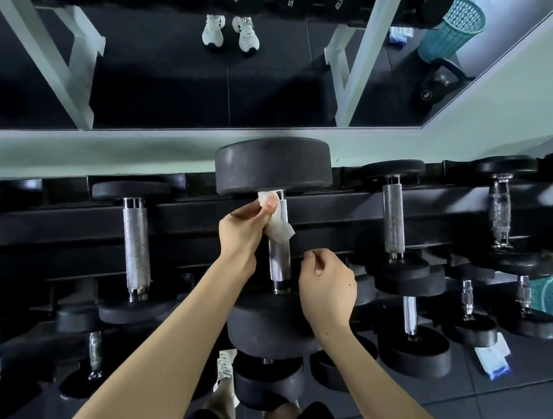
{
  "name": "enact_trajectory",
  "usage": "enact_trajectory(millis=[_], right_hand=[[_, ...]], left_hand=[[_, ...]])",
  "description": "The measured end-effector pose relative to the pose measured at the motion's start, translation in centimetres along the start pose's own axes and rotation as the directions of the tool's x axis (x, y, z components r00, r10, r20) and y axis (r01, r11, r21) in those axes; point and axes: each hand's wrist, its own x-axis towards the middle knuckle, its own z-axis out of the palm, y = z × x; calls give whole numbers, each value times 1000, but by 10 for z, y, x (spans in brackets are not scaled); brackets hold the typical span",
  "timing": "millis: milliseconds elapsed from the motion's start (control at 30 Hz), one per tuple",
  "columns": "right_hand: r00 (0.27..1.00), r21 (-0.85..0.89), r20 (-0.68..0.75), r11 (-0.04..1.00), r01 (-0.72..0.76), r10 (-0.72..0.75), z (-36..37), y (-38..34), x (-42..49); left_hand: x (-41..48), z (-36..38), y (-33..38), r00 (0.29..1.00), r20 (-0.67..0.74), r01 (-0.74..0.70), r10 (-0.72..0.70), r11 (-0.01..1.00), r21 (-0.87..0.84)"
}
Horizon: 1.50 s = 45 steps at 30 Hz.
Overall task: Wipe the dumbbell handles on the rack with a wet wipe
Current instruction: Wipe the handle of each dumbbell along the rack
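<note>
Left-hand fingers (270,205) pinch the wet wipe (278,228) and press it on the far end of the dumbbell handle (279,261), right under the far head (273,167). Left hand (241,229) sits on the handle's left side. The wipe drapes over the bar; can't tell if it wraps fully round.

Right hand (325,283) hangs just right of the handle's near half, fingers loosely curled, nothing in them, no visible contact with the bar.

The dumbbell lies on the rack (198,214), top tier, roughly mid-length.

Key relation: the handle's long axis runs straight away from the person, far head to near head (265,321). The wipe is at the far end, so the bare knurl lies toward the person from the fingers. Likely next stroke: pull along the axis toward the near head. The left hand is nearer and on the bar.

Neighbour handles on the left (135,245) and right (392,222) carry no wipe.
</note>
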Motion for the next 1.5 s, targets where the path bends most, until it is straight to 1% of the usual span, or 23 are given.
enact_trajectory(millis=[100, 200, 233, 300, 400, 467, 533, 633, 700, 833, 867, 900, 933, 967, 1067, 1100, 1267, 1333, 1367, 1400, 1433, 1467, 1500], right_hand=[[1000, -5, 4, 1000, 10, -10, 0, -1, -1], [1000, -13, 2, 1000, 7, -7, -1, -1, -1], [1000, -9, 3, 1000, 7, -7, -2, -1, -2], [1000, 13, 1, 1000, 6, -6, -3, 0, -2], [1000, 52, -13, 999, 14, -13, -1, 1, -2], [1000, 58, -20, 998, 18, -17, -1, 1, -2], [1000, 56, -21, 998, 18, -17, -2, 1, -2], [1000, 57, -18, 998, 18, -17, -3, 0, -3], [1000, 56, -18, 998, 19, -18, -3, 1, -3], [999, 63, -31, 998, 19, -17, -2, 2, -2], [1000, 70, -27, 997, 15, -14, -2, 3, -2], [1000, 78, -21, 997, 9, -8, -2, 3, -2], [1000, 86, -15, 996, 2, 0, -2, 3, -2], [1000, 91, -14, 996, -5, 6, -2, 4, -2], [999, 116, -19, 993, -24, 27, -1, 5, -1], [999, 131, -20, 991, -34, 37, -1, 6, -1], [997, 218, -33, 974, -58, 66, -3, 7, -1], [990, 359, -60, 928, -101, 130, -4, 8, -1], [982, 456, -76, 881, -122, 176, -4, 8, -2], [970, 552, -96, 823, -134, 223, -4, 8, -2], [956, 630, -114, 764, -140, 269, -5, 8, -2], [943, 682, -125, 717, -145, 309, -5, 9, -2], [932, 712, -128, 686, -152, 340, -6, 9, -2]], left_hand=[[-6, -11, -8, 999, -3, -53, 54, 981, 184], [-5, -17, -12, 993, 59, -113, 98, 924, 365], [-3, -18, -10, 993, 80, -113, 89, 921, 372], [-2, -18, -4, 989, 141, -89, 49, 952, 292], [2, -22, -5, 966, 252, 16, -57, 987, 159], [5, -26, -10, 952, 290, 39, -103, 975, 219], [7, -31, -16, 952, 290, -19, -93, 933, 360], [4, -40, -31, 933, 360, -205, -8, 811, 548], [-1, -42, -37, 912, 410, -311, 16, 677, 667], [-17, -34, -32, 920, 373, -391, 122, 350, 851], [-21, -31, -32, 917, 370, -398, 147, 301, 867], [-25, -28, -32, 920, 358, -391, 162, 287, 874], [-26, -27, -34, 927, 333, -371, 170, 317, 873], [-24, -26, -35, 938, 301, -346, 174, 385, 856], [-17, -26, -36, 977, 184, -210, 110, 671, 712], [-15, -27, -35, 983, 169, -164, 69, 741, 652], [-7, -32, -24, 966, 244, -30, -90, 893, 449], [-10, -32, -24, 952, 297, -73, -72, 890, 450], [-11, -32, -26, 952, 304, -145, -28, 835, 530], [-12, -31, -28, 954, 299, -224, 26, 726, 650], [-14, -30, -30, 952, 294, -285, 81, 582, 762], [-19, -28, -30, 948, 294, -317, 122, 447, 836], [-24, -27, -31, 942, 302, -335, 147, 355, 873]])
